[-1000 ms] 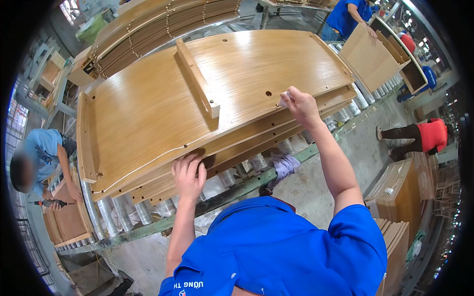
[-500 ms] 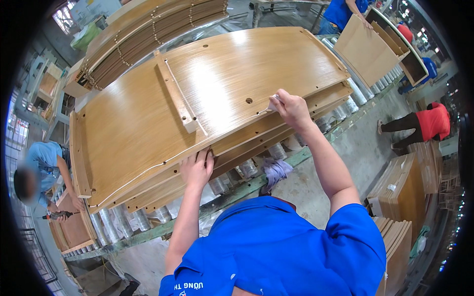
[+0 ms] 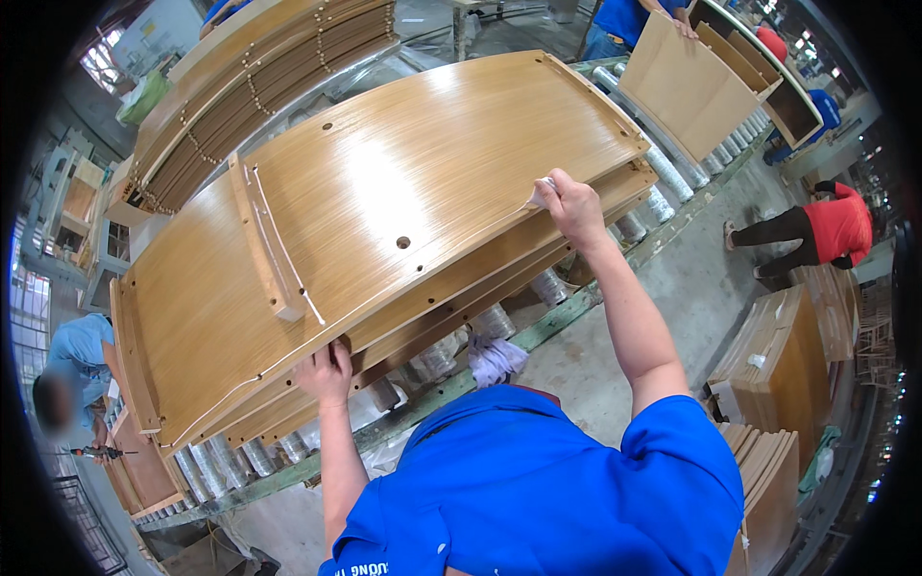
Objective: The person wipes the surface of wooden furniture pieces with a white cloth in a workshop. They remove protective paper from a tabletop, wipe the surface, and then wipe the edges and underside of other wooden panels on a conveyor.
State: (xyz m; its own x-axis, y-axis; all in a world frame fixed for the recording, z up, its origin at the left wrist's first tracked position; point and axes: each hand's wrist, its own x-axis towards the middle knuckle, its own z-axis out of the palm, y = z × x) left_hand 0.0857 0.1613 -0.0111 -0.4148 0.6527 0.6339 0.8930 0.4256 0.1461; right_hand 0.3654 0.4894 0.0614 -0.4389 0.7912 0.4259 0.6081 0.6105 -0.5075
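Note:
A large glossy curved wooden panel [image 3: 365, 192] lies on top of a stack of similar panels. A thin white bead of glue [image 3: 216, 411] follows its near edge on the left, and another runs beside the wooden crossbar [image 3: 261, 240]. My right hand [image 3: 574, 209] is closed around a small white glue applicator [image 3: 545, 192], mostly hidden by the fingers. Its tapered tip points down-left at the panel's near edge, toward the right end. My left hand [image 3: 327, 372] rests against the near edge, right of the crossbar, with its fingers apart and slightly bent.
The stack lies on a roller conveyor [image 3: 257, 457] with a green side rail. A purple-grey rag [image 3: 497, 359] hangs there. Behind stand bundled curved boards [image 3: 279, 86]. Co-workers are at the left and upper right; a person in red [image 3: 840, 226] is farther right, near stacked panels [image 3: 773, 350].
My right hand with the applicator has moved right along the panel's near edge. The view has shifted, so the panel and my left hand appear farther left and lower.

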